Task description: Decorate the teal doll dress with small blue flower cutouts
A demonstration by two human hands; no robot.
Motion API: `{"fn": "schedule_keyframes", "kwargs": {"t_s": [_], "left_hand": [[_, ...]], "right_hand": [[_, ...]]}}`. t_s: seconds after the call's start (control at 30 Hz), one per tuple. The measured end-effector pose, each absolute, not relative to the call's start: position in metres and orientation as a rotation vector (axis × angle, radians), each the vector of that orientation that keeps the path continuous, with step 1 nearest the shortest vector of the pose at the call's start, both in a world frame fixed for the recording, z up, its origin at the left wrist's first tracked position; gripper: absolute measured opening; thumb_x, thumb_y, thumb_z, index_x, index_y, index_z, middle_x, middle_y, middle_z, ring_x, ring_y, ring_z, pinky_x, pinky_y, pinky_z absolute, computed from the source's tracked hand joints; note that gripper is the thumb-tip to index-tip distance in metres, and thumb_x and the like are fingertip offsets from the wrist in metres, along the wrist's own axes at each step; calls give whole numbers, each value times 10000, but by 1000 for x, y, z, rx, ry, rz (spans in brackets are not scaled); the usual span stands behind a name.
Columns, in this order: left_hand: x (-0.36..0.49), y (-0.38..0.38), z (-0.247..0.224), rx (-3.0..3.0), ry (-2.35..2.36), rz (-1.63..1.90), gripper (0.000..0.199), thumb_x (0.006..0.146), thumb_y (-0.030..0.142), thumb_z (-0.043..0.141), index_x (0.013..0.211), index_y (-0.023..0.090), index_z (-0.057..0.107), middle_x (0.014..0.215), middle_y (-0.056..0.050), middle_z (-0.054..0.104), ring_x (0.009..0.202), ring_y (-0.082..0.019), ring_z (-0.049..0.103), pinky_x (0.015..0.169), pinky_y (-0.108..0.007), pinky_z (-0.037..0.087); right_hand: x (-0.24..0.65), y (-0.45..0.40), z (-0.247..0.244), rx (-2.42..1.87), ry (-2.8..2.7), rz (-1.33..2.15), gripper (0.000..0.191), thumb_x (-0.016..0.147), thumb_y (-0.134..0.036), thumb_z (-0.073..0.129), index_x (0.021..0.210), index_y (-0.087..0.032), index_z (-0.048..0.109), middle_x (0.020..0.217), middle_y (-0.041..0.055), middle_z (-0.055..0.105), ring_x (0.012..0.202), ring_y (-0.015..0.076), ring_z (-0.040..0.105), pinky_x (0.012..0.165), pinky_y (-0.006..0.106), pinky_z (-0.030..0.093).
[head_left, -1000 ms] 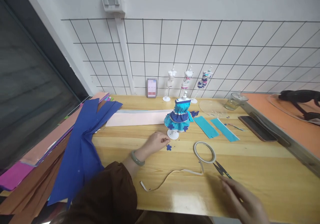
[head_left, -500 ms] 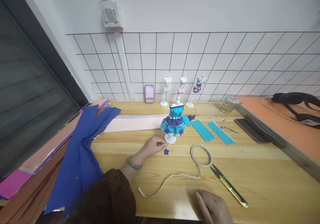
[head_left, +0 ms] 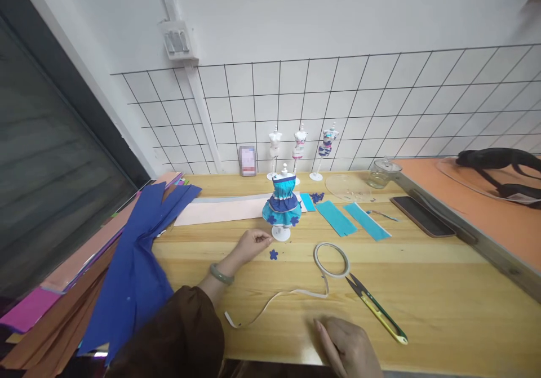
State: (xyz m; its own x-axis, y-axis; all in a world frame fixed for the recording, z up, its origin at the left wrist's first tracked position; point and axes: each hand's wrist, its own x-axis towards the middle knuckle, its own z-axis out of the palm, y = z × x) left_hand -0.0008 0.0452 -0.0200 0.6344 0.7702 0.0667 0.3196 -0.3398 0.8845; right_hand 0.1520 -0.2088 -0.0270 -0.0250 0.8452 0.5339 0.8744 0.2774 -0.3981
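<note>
A small dress form point(head_left: 283, 203) stands upright on a white round base, wearing a turquoise and dark blue ruffled dress with blue flowers on its skirt. My left hand point(head_left: 253, 245) is at the left edge of that base, thumb and fingers pinched together; anything between them is too small to make out. Just below the fingertips lies a blue flower cutout point(head_left: 274, 254). My right hand point(head_left: 349, 344) rests near the front table edge with its fingers curled in, so its palm is hidden. Between the hands, a roll of narrow tape point(head_left: 316, 259) trails a loose strip.
Thread snips point(head_left: 378, 310) lie right of the tape. Turquoise strips point(head_left: 337, 218) and a dark phone point(head_left: 422, 216) are farther right. Three small dress forms point(head_left: 299, 141) and a glass jar point(head_left: 384, 174) stand behind. Blue crepe paper point(head_left: 143, 254) covers the left side.
The dressed form, leaning right before, now looks more upright. My left hand keeps its pinch beside the base, and my right hand stays curled. The whole view has shifted slightly.
</note>
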Motion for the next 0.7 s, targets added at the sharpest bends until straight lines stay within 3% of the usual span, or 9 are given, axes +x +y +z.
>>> {"fn": "schedule_keyframes", "kwargs": {"t_s": [0.7], "left_hand": [[1, 41, -24, 1925, 936, 704, 356, 743, 446, 572, 749, 107, 684, 689, -47, 637, 610, -115, 518, 581, -220, 388]], "right_hand": [[155, -207, -28, -1482, -1861, -86, 378, 924, -200, 375, 558, -180, 469, 474, -13, 476, 414, 80, 476, 477, 209, 314]]}}
